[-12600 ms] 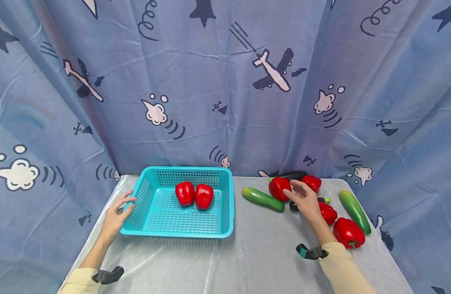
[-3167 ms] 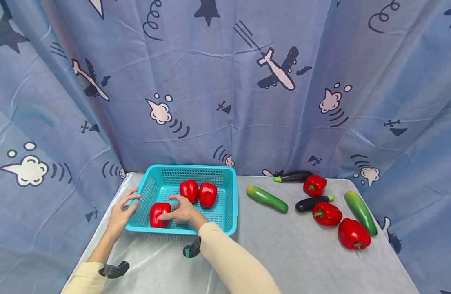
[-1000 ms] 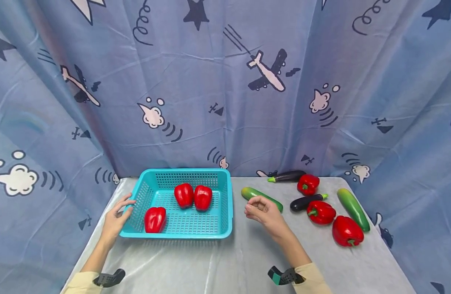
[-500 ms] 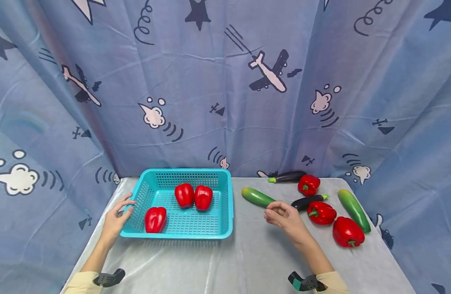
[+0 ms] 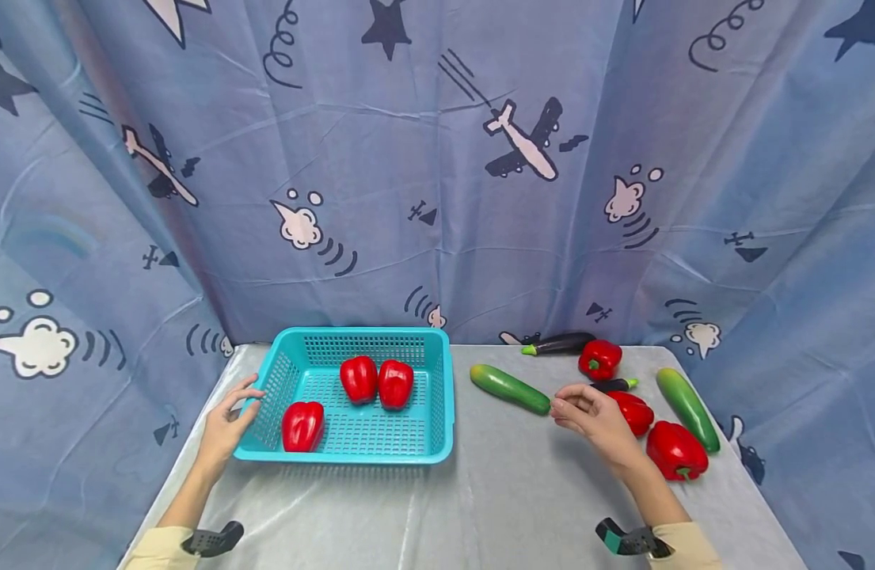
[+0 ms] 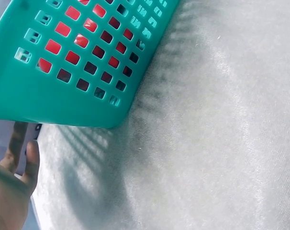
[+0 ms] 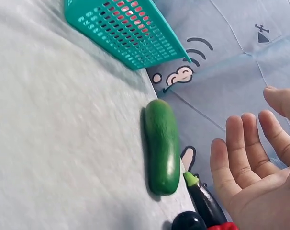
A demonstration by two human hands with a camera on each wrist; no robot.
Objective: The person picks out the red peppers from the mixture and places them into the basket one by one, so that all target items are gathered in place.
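Note:
A turquoise plastic basket (image 5: 340, 457) holds three red bell peppers, one pepper (image 5: 303, 427) at its front left and two at the back. My left hand (image 5: 223, 427) is at the basket's left rim, fingers and thumb spread apart; the left wrist view shows part of that hand (image 6: 16, 184) by the basket's end. My right hand (image 5: 597, 423) hovers over the right side of the table, nothing in it, its fingers loosely bent. Near its fingertips lies a green cucumber (image 5: 510, 388). Behind the hand, a red bell pepper (image 5: 633, 412) and an eggplant (image 5: 615, 385) are partly hidden.
At the back right lie another eggplant (image 5: 561, 343) and a red bell pepper (image 5: 600, 359). Further right are a second cucumber (image 5: 688, 408) and a larger bell pepper (image 5: 675, 451). A patterned blue curtain (image 5: 380, 174) hangs behind the grey-white table (image 5: 480, 507).
A third bell pepper, which lay by the back eggplant, came into the basket; my right hand let go of it. Since then that hand has moved right, past the cucumber. My left hand stayed.

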